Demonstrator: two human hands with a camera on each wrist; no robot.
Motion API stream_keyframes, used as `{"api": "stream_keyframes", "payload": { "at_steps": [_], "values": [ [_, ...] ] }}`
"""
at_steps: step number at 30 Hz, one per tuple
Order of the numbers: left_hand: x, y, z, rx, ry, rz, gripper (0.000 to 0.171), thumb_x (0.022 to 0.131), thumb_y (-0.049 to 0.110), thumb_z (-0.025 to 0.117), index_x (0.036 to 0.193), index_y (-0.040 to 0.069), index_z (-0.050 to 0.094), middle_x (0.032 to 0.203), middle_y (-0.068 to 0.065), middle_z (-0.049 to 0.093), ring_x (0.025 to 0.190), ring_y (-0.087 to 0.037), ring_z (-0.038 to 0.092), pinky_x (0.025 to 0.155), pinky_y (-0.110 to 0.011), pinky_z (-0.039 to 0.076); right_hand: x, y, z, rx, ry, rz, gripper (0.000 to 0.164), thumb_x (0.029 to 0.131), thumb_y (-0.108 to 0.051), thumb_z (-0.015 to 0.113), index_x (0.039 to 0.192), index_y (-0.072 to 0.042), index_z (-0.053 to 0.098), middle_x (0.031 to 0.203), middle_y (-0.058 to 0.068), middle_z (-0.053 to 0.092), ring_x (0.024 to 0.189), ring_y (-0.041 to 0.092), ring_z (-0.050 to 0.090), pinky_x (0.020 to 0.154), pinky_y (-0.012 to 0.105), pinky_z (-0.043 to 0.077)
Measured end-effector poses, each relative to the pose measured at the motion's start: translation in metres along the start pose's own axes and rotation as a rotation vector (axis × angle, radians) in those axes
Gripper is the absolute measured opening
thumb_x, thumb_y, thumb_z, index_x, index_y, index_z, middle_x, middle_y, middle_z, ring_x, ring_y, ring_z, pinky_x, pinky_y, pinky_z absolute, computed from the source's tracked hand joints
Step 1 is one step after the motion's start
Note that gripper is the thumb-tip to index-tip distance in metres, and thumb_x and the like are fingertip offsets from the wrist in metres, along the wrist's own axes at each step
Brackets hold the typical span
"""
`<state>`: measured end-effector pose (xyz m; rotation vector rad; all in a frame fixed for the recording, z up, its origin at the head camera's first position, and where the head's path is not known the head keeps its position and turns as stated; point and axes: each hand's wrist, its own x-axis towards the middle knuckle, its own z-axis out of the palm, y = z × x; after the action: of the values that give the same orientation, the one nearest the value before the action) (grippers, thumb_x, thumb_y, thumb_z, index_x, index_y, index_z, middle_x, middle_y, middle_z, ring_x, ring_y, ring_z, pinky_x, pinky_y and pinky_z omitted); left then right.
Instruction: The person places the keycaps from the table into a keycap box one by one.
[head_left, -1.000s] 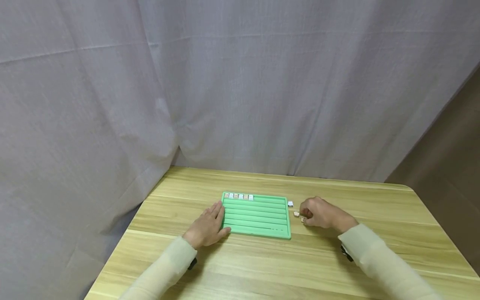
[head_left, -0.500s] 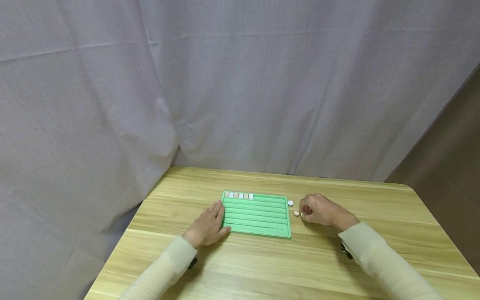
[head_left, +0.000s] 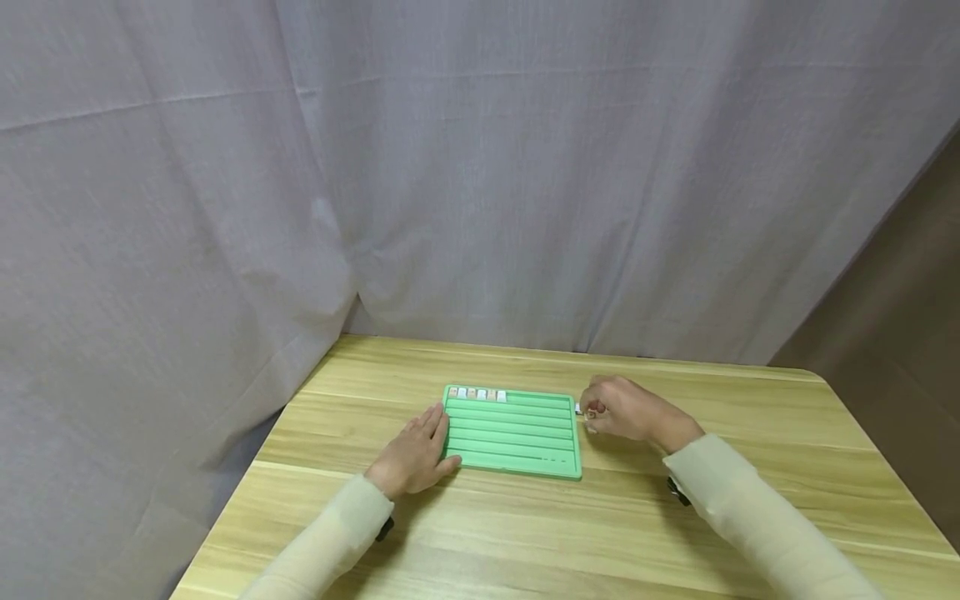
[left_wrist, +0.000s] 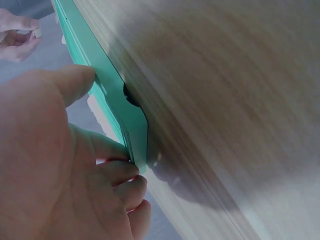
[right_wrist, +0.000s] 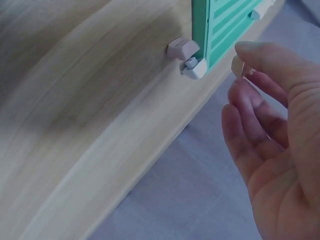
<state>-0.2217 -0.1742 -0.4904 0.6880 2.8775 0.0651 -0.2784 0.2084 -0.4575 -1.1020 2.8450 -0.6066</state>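
A green slotted tray [head_left: 510,462] lies on the table, with several white and peach keycaps [head_left: 482,394] lined up in its top row at the left. My left hand [head_left: 415,454] rests against the tray's near left corner, fingers along the left side and thumb at the front edge. Beyond the tray's right side, my right hand [head_left: 626,410] pinches a small keycap [right_wrist: 237,66] between thumb and index finger. On the table by the tray's edge, the right wrist view has a pinkish keycap [right_wrist: 182,48] and a white keycap [right_wrist: 194,68], the white one with its stem showing.
The wooden table [head_left: 480,533] extends around the tray on all sides. Grey curtain [head_left: 480,183] hangs behind the table and along its left. A brown surface [head_left: 900,333] stands at the right.
My right hand has moved left and slightly back toward the tray, bringing along the keycap that was nearest it on the table. The left hand and tray have stayed put.
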Motion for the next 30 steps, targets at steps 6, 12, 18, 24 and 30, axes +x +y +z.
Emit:
{"api": "stream_keyframes", "payload": {
  "at_steps": [6, 12, 18, 24, 30],
  "values": [
    [-0.001, 0.001, 0.001, 0.006, -0.001, 0.0, 0.082, 0.11, 0.052, 0.048, 0.163, -0.007, 0.029, 0.174, -0.023, 0.023, 0.163, -0.036, 0.026, 0.133, -0.049, 0.029, 0.008, -0.004, 0.003, -0.027, 0.006, -0.049, 0.009, 0.088, -0.001, 0.077, 0.091, -0.009, 0.075, 0.088, 0.001, 0.067, 0.08, 0.011, 0.06, 0.069, 0.02, 0.057],
    [-0.001, 0.001, 0.001, 0.001, -0.006, -0.007, 0.082, 0.109, 0.052, 0.05, 0.163, -0.006, 0.03, 0.175, -0.023, 0.023, 0.163, -0.035, 0.026, 0.133, -0.049, 0.029, 0.017, -0.009, 0.005, -0.016, -0.011, -0.002, 0.012, 0.089, 0.0, 0.076, 0.1, -0.006, 0.075, 0.091, 0.001, 0.069, 0.082, 0.012, 0.063, 0.068, 0.019, 0.056],
    [-0.001, 0.001, 0.001, 0.004, -0.003, -0.003, 0.081, 0.11, 0.051, 0.05, 0.163, -0.006, 0.03, 0.174, -0.023, 0.023, 0.163, -0.035, 0.026, 0.133, -0.049, 0.029, 0.026, -0.012, 0.005, 0.03, -0.032, 0.021, 0.015, 0.092, 0.0, 0.074, 0.107, -0.003, 0.076, 0.092, 0.004, 0.067, 0.075, 0.005, 0.061, 0.064, 0.018, 0.055],
    [-0.001, 0.001, 0.0, 0.008, -0.004, -0.001, 0.081, 0.11, 0.051, 0.05, 0.163, -0.006, 0.03, 0.174, -0.023, 0.023, 0.163, -0.035, 0.026, 0.133, -0.049, 0.029, 0.031, -0.016, 0.006, 0.022, -0.034, 0.018, 0.01, 0.092, 0.0, 0.076, 0.1, -0.004, 0.074, 0.091, 0.002, 0.067, 0.072, 0.003, 0.061, 0.062, 0.017, 0.055],
    [-0.001, 0.001, 0.0, 0.009, 0.0, 0.002, 0.081, 0.11, 0.051, 0.05, 0.163, -0.007, 0.03, 0.174, -0.023, 0.024, 0.163, -0.036, 0.026, 0.133, -0.05, 0.03, 0.035, -0.016, 0.008, 0.006, -0.002, -0.02, 0.015, 0.088, 0.003, 0.076, 0.103, -0.002, 0.076, 0.091, 0.003, 0.069, 0.082, 0.019, 0.066, 0.066, 0.019, 0.056]
  ]
}}
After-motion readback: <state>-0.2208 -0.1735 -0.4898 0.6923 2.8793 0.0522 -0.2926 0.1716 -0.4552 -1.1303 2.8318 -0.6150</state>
